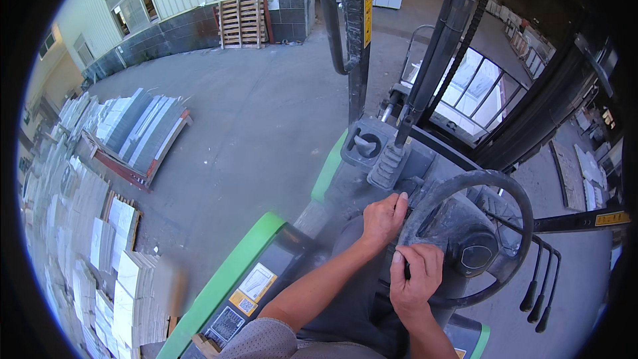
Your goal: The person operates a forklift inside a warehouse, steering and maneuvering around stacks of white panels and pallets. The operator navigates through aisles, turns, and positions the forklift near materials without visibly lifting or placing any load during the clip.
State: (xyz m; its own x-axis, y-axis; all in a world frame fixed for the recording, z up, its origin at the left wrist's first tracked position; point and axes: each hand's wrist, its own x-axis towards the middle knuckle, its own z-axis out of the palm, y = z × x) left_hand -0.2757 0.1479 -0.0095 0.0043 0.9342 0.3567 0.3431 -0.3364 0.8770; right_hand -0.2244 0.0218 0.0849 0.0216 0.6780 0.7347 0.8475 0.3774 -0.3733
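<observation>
Left hand: lay just beside the left rim of the steering wheel, fingers curled inward; could not tell whether clamped on anything. Right hand: sat lower in the frame, closed on the rim at the wheel's lower left. Steering wheel: stood tilted, right of centre, dark, scuffed, with a round hub. Three levers, black-knobbed: stood to the wheel's right, lower right. Grey console with round recess: lay above the hands. Dark mast: rose at upper right, before a barred guard. Green-edged body panel: ran along lower centre. Stacked slabs: lay at left. Wooden pallet: leaned against a wall, upper left.
</observation>
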